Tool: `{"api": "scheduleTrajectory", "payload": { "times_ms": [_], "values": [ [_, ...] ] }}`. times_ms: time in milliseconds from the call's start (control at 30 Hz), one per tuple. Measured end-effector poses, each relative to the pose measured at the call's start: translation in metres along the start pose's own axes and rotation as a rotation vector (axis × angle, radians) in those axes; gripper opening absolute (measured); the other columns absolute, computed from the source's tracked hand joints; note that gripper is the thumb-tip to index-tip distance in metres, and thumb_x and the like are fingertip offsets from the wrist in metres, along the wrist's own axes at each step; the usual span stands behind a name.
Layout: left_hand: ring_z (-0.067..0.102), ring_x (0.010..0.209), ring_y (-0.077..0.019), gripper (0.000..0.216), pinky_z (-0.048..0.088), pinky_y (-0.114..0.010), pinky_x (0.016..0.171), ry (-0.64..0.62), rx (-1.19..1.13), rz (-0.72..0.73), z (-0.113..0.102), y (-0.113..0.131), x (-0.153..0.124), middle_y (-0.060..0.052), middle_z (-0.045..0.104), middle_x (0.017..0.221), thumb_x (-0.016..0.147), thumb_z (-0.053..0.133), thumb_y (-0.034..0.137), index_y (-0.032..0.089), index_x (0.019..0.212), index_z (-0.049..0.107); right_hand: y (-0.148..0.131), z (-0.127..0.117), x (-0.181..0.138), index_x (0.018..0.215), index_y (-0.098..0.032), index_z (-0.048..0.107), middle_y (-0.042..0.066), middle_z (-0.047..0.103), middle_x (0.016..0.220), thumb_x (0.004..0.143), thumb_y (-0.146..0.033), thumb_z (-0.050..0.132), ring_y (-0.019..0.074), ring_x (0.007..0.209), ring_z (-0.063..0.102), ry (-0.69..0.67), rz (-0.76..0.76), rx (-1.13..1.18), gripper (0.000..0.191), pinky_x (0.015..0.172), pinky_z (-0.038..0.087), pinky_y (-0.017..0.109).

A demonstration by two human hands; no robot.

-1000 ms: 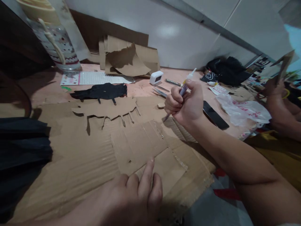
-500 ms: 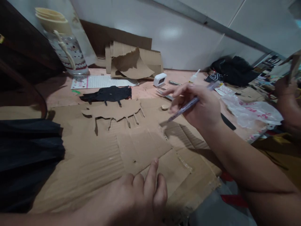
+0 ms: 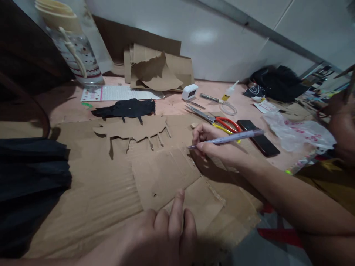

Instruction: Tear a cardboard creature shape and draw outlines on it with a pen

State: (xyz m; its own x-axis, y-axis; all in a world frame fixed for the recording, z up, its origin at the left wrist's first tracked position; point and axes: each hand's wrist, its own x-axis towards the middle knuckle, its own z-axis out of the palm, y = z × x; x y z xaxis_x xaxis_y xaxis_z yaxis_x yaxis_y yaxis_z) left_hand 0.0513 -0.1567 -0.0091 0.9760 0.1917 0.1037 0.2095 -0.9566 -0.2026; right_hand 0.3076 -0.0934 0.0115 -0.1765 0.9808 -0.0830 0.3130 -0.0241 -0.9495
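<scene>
In my right hand point(image 3: 213, 146) is a pen point(image 3: 230, 138), its tip pointing left, just above the upper right corner of a cardboard piece point(image 3: 166, 171). My left hand point(image 3: 166, 229) rests palm down at the lower edge of that piece, index finger stretched out on it and nothing held. A small hole shows in the piece near this hand. Beyond lies a cut cardboard shape point(image 3: 130, 129) with several thin legs. Behind it is a similar black shape point(image 3: 127, 108). Large cardboard point(image 3: 91, 181) lies beneath everything.
Scissors point(image 3: 210, 119) with red and yellow handles and a black phone point(image 3: 259, 138) lie beyond my right hand. Farther back are a glue bottle point(image 3: 230, 91), a white device point(image 3: 190, 92) and folded cardboard point(image 3: 161, 70). A water bottle point(image 3: 74, 48) stands left; a plastic bag point(image 3: 299, 131) lies right.
My right hand has come down toward the cardboard with the pen, uncovering the scissors and phone. My left hand has stayed on the cardboard.
</scene>
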Motion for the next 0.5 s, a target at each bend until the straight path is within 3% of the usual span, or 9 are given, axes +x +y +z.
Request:
{"api": "scheduleTrajectory", "payload": {
  "times_ms": [300, 500],
  "values": [
    [0.071, 0.061, -0.0154, 0.036, 0.045, -0.026, 0.051, 0.114, -0.06, -0.079, 0.004, 0.002, 0.001, -0.018, 0.073, 0.127, 0.092, 0.047, 0.006, 0.015, 0.118, 0.07, 0.012, -0.001, 0.009, 0.073, -0.023, 0.051, -0.005, 0.056, 0.057, 0.08, -0.016, 0.057, 0.0112, 0.048, 0.049, 0.047, -0.046, -0.237, 0.012, 0.044, 0.033, 0.023],
    [0.071, 0.069, -0.0181, 0.037, 0.046, -0.029, 0.056, 0.098, -0.089, -0.112, 0.009, 0.008, -0.005, -0.015, 0.072, 0.132, 0.094, 0.048, 0.011, 0.015, 0.123, 0.071, 0.007, 0.005, 0.01, 0.072, -0.023, 0.049, -0.005, 0.054, 0.059, 0.078, -0.017, 0.057, 0.0111, 0.05, 0.049, 0.058, -0.085, -0.286, 0.012, 0.046, 0.034, 0.024]
  ]
}}
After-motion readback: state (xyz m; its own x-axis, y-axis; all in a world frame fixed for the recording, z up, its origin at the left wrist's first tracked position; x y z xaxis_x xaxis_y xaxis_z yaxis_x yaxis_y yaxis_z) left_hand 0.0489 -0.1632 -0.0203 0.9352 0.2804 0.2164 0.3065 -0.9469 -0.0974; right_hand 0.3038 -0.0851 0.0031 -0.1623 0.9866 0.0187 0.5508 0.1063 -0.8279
